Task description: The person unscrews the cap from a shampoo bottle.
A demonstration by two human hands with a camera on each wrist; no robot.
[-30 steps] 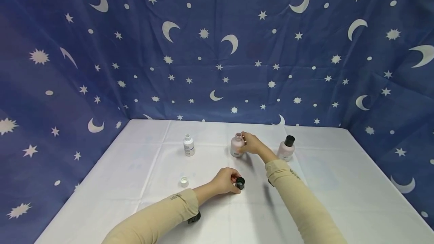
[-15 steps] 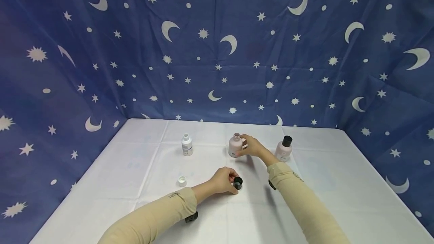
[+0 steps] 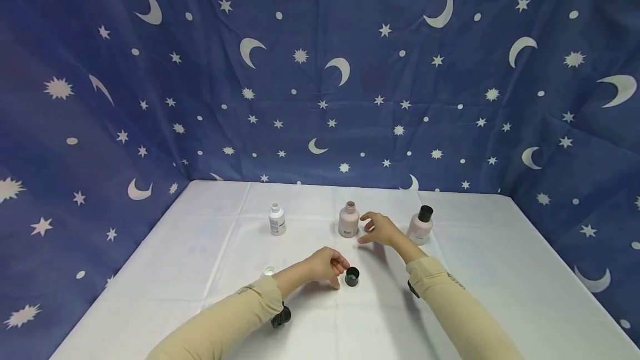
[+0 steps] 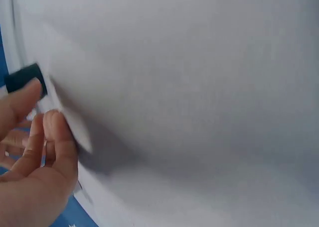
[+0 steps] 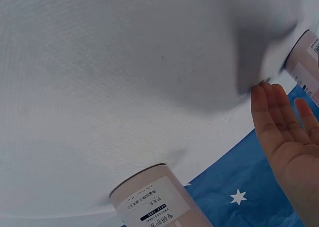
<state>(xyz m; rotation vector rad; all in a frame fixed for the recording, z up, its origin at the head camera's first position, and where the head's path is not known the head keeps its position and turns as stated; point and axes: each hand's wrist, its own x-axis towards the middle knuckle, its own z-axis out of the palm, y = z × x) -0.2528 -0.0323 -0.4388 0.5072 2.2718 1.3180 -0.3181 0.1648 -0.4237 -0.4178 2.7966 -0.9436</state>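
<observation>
I see my left hand (image 3: 322, 266) has let go of the black cap (image 3: 352, 276), which now sits just past its loosely curled fingertips. My right hand (image 3: 381, 229) has come off the open pink bottle (image 3: 348, 219), fingers spread and empty. White tablecloth (image 3: 210, 249); starry blue curtain (image 3: 320, 71) behind.

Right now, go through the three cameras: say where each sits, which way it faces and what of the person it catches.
Head: worn on the head, facing forward and down at the white table; shows both sleeved arms, the left hand beside the black cap, and the right hand open near the uncapped pink bottle.
Left wrist: faces the tablecloth past the left hand's fingers; the black cap sits at the edge.
Right wrist: faces the tablecloth past the right hand's open fingers; two pink bottles show.
Shared: head and left wrist both show the black cap.
</observation>
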